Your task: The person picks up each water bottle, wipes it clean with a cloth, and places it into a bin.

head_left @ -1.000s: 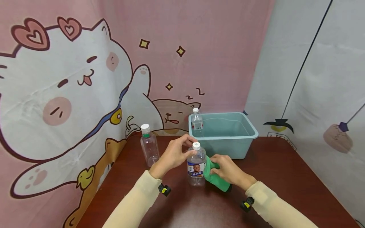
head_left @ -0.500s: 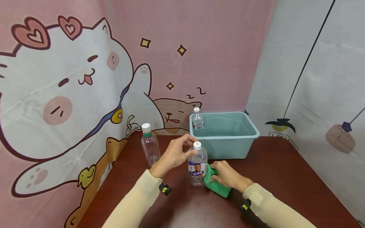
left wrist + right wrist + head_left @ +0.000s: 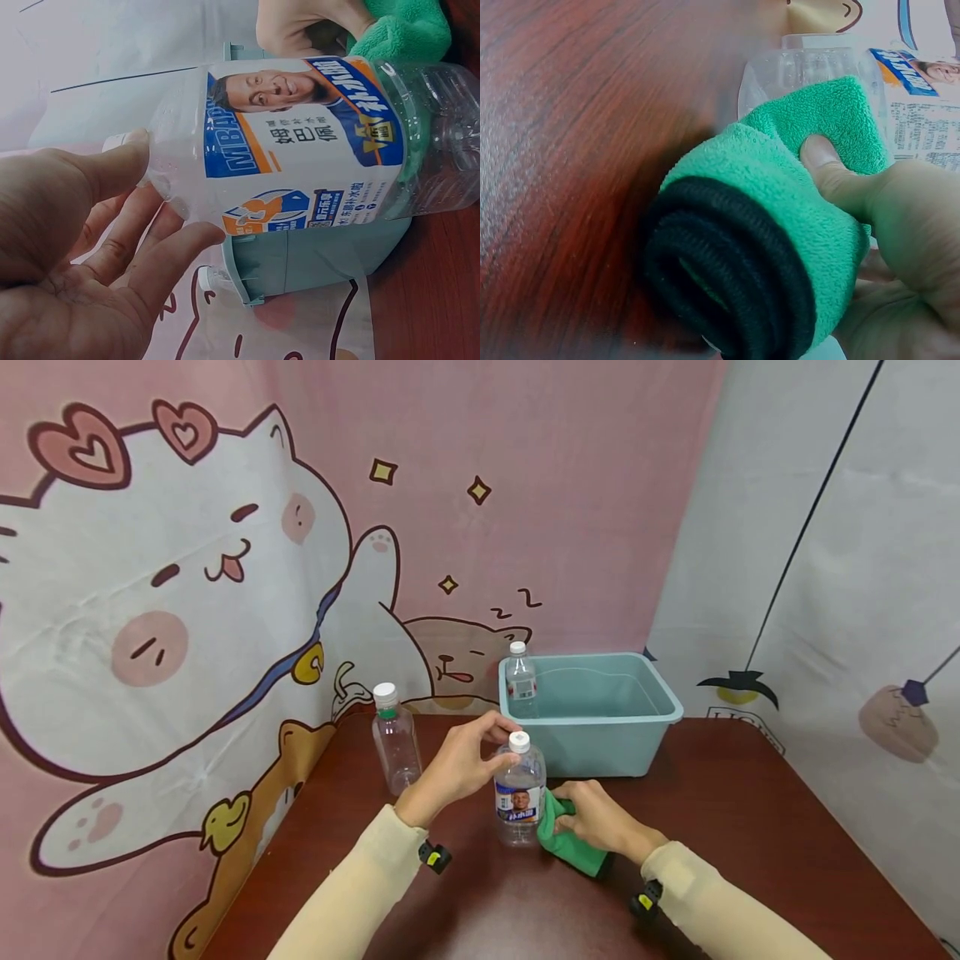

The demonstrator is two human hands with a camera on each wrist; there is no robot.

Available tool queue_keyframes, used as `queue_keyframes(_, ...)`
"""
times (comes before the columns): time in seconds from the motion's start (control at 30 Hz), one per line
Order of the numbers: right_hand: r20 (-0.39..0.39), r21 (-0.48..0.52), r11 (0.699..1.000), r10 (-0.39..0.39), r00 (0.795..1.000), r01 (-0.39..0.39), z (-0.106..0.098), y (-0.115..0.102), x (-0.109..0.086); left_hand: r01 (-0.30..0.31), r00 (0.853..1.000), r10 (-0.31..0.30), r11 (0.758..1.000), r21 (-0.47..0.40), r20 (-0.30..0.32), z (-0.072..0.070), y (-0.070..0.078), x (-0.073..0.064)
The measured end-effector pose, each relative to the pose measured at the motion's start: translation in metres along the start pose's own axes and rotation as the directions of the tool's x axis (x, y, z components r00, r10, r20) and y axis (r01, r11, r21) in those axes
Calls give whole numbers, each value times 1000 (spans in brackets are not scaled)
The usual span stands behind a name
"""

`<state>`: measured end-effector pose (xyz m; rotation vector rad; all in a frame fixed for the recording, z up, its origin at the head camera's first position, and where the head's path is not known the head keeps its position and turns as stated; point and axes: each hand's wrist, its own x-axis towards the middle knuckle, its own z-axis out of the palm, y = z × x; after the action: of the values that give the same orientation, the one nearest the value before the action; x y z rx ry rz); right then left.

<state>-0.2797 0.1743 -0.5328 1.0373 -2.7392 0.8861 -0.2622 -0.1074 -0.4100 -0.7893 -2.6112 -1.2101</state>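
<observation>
A clear plastic bottle (image 3: 519, 802) with a white cap and a printed label stands upright at the middle of the table. My left hand (image 3: 467, 764) holds it around the neck, thumb and fingers just under the cap, as the left wrist view (image 3: 112, 232) also shows. In my right hand (image 3: 600, 818) is a folded green cloth (image 3: 780, 180) with a black edge, gripped with the thumb on top. The cloth lies against the lower right side of the bottle, below the label's middle. Some of the right fingers are hidden behind the cloth.
Another clear bottle (image 3: 396, 747) with a white cap and green neck ring stands at the left on the dark red table (image 3: 750, 843). Behind the held bottle is a light blue bin (image 3: 592, 747), with a small capped bottle (image 3: 521, 685) upright in its left end.
My right hand and the cloth have slid a little down along the bottle's right side, then stayed nearly still. The left hand keeps its hold on the bottle neck.
</observation>
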Motion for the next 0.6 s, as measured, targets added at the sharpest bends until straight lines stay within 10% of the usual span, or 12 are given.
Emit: queue_keyframes(0.6,-151,50,999,24,988,-17,-20,-15,0,7,1000,-7,1000,-16,-4,0,-3,-1)
